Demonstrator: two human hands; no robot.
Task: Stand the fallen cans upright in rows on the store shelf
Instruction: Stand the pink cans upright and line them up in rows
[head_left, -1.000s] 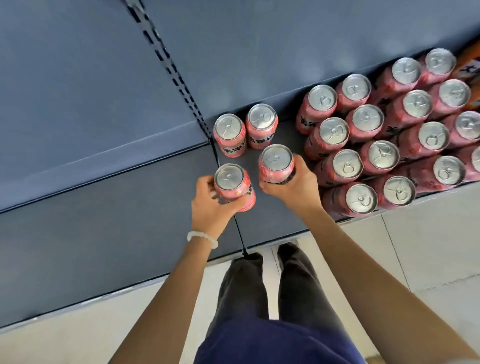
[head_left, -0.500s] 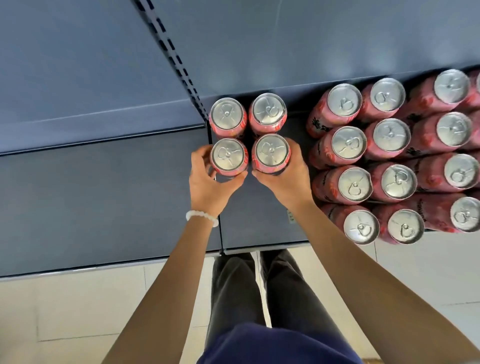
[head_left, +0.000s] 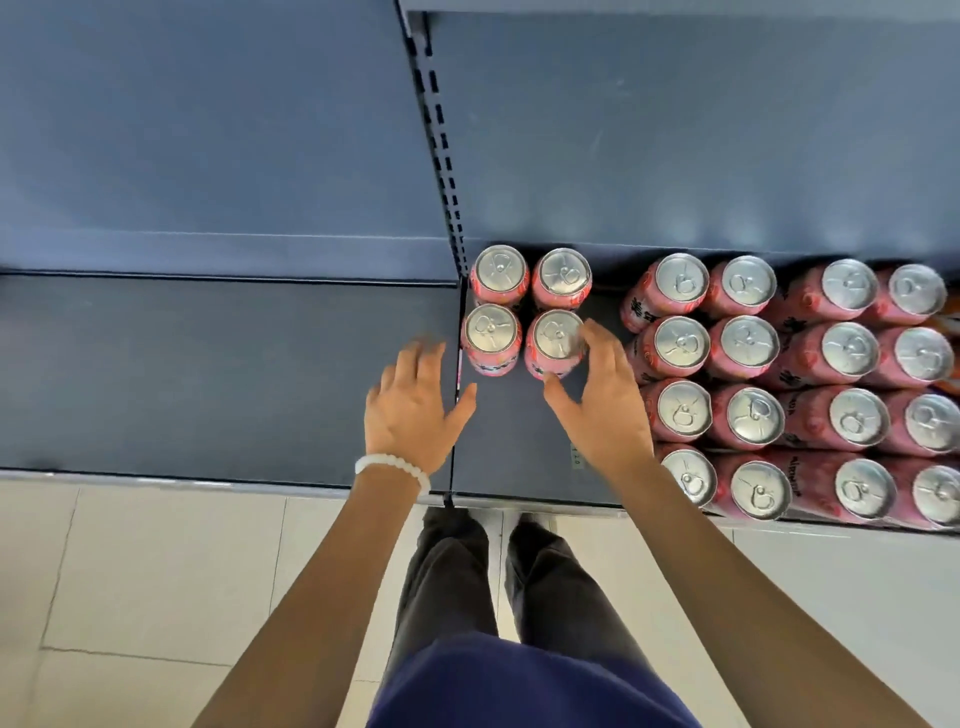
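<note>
Your left hand (head_left: 413, 410) is hovering with fingers spread, holding nothing, beside four upright pink aluminium cans (head_left: 527, 309) standing as a square on the dark grey metal shelf (head_left: 218, 374); your right hand (head_left: 602, 410), fingers loosely extended, is touching the front-right can (head_left: 556, 343)

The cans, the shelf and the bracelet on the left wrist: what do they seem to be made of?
Cans: probably aluminium; the tops are bare silvery metal with pull tabs, the sides carry a glossy pink print.
Shelf: probably painted sheet metal; the surface is flat, matte and blue-grey, and a slotted upright stands behind it.
Bracelet: round white beads, smooth and slightly shiny; stone, glass or plastic, I cannot tell which.
</note>
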